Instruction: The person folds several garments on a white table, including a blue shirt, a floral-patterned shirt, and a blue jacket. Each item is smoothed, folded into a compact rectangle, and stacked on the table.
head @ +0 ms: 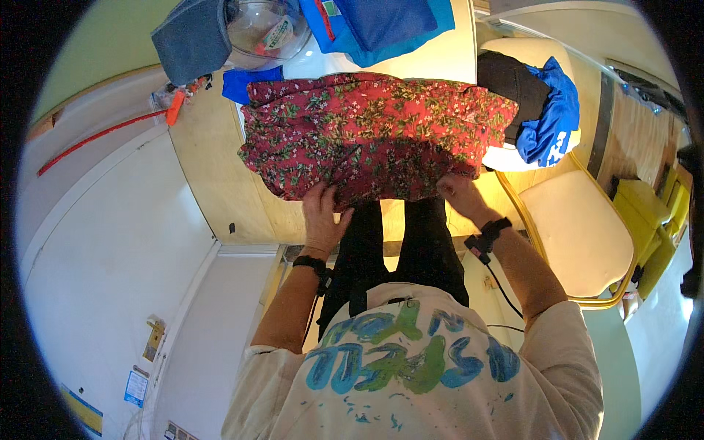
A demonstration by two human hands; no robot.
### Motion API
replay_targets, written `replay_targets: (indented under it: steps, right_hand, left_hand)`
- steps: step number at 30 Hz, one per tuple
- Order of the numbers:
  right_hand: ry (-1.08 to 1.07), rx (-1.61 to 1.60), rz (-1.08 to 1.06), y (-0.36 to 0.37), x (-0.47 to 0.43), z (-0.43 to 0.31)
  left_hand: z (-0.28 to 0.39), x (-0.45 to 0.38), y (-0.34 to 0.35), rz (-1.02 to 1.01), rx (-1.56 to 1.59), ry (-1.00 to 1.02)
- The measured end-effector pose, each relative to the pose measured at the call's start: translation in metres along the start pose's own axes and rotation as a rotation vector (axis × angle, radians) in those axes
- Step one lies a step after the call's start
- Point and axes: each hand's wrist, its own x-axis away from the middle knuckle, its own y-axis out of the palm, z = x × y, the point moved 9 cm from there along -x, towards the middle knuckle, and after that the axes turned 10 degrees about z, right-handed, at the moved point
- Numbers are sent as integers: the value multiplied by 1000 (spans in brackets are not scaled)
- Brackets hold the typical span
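A red floral cloth garment (374, 132), patterned with green leaves and small pale flowers, lies spread across a white table (440, 61). Its near side hangs past the table's front, with folds along the left. At the near edge, left of centre, my left hand (323, 217) rests its fingertips against the fabric, thumb held apart. My right hand (461, 195) is at the near right corner, fingers curled on the cloth's edge. The fingertips of that hand are partly hidden.
Behind the garment are a clear round plastic container (269, 30), a grey fabric item (192, 41) and folded blue fabric (390, 25). A chair at right bears a black item (509, 91) and blue cloth (550, 115). Another cream chair (577, 231) stands nearer. A white door (121, 236) is at left.
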Motion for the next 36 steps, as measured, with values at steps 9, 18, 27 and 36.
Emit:
replay_targets:
  steps: [9,18,27,36]
  right_hand:
    - [-169,250,-37,56,14,-72]
    - [-226,169,216,61,-31,-142]
    - [-244,487,227,38,-17,-110]
    - [-125,680,406,-35,10,-34]
  left_hand:
    - [27,-44,47,-193,-110,217]
    - [56,-50,41,-261,213,179]
    - [55,-75,36,-491,109,199]
    - [16,-88,42,-487,12,89]
